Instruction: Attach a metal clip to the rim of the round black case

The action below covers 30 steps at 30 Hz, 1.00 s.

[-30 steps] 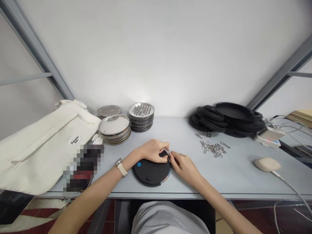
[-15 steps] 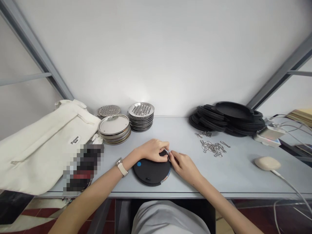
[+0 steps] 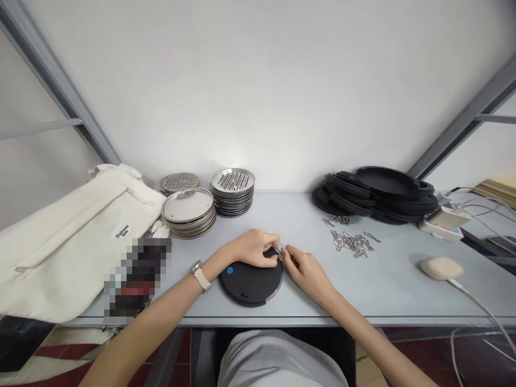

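Note:
A round black case with a blue dot lies flat near the table's front edge, metal discs showing along its right rim. My left hand, wearing a watch, rests over its far side, thumb and fingers curled in a pinch at the case's upper right edge. Close beside it, my right hand pinches a small silver wire clip at that same edge. The clip is partly hidden by the fingers, so I cannot tell whether it passes through the case.
Loose silver clips lie to the right. Behind them are stacked black round cases. Metal discs and grater discs stand in stacks at back left. A cream bag lies left; a white corded device sits right.
My right hand has shifted slightly up at the case's edge, and the silver clip has changed its angle. My left hand and the case stay nearly still.

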### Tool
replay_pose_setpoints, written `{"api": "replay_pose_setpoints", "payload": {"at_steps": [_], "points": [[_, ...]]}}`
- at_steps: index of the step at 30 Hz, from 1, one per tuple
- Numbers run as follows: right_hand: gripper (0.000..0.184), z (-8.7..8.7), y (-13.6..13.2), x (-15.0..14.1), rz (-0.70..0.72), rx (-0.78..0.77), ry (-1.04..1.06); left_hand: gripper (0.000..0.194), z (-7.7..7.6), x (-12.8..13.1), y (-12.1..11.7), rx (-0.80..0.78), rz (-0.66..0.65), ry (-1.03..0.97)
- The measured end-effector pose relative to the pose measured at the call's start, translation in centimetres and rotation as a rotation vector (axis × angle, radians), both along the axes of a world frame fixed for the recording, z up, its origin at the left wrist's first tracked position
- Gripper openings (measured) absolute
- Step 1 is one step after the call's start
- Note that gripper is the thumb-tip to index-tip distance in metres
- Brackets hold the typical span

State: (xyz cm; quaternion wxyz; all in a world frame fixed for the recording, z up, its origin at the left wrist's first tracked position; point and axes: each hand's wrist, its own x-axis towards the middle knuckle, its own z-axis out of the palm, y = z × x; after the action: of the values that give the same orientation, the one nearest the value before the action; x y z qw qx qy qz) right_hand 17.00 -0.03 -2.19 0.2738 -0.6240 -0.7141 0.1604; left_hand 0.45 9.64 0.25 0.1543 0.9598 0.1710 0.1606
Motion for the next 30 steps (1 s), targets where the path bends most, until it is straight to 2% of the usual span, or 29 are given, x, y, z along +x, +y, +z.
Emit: {"api": "replay_pose_setpoints", "payload": {"at_steps": [13, 30], "points": [[0.03, 0.08, -0.04, 0.37, 0.09, -0.004, 0.02, 0.014, 0.29, -0.03, -0.13, -0.003, -0.005, 0.033], [0.029, -0.13, -0.21, 0.42, 0.089, 0.032, 0.006, 0.014, 0.26, -0.03, -0.12, -0.037, -0.019, 0.029]]}}
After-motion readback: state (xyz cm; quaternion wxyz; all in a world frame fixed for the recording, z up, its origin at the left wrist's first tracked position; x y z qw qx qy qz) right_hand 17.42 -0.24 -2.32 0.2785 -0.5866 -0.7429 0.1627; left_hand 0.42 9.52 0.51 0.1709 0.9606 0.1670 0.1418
